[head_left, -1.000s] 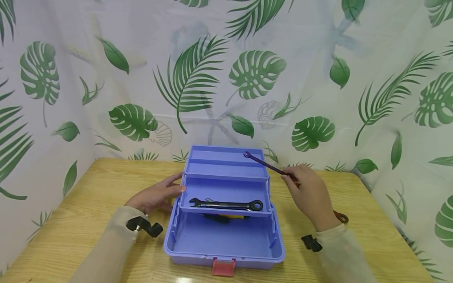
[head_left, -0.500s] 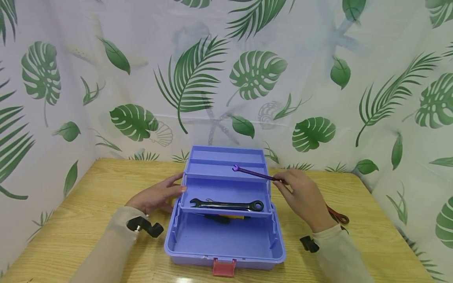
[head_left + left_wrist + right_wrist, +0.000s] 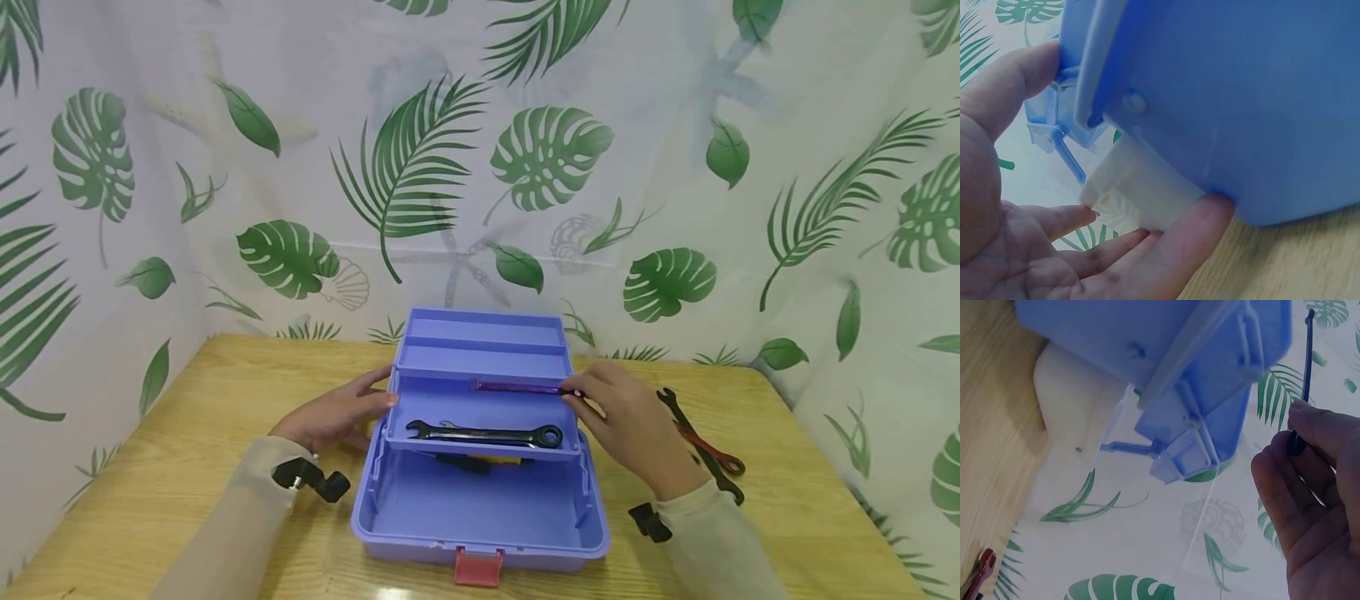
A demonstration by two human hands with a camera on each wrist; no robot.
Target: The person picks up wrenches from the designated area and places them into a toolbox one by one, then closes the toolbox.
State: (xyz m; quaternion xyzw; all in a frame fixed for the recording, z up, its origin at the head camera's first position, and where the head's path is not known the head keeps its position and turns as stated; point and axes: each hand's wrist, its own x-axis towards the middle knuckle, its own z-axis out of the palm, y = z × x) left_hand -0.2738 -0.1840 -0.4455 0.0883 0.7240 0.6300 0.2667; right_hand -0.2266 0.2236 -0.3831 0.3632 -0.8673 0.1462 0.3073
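A blue-purple toolbox point(image 3: 480, 510) stands unfolded on the table, its stepped trays raised at the back. My right hand point(image 3: 622, 425) pinches a purple wrench point(image 3: 517, 387) by its near end, holding it level over the middle tray point(image 3: 435, 400). From the right wrist view, the wrench point(image 3: 1308, 369) stands out past thumb and fingers. At the front of that tray lies a black wrench point(image 3: 480, 434), with a silvery one partly hidden behind it. My left hand point(image 3: 333, 414) rests against the toolbox's left side, fingers spread; thumb and little finger touch the blue plastic in the left wrist view.
On the table right of my right hand, a red wrench point(image 3: 716, 454) crosses a black wrench point(image 3: 675, 408). Under the tray, black and yellow tools point(image 3: 472, 463) show in part. A pink latch point(image 3: 477, 568) hangs at the box's front. A leaf-print cloth point(image 3: 450, 167) hangs behind.
My right hand has moved left and down, bringing the purple wrench from above the box's right side to over the middle tray, now nearly level. The left hand stays in place.
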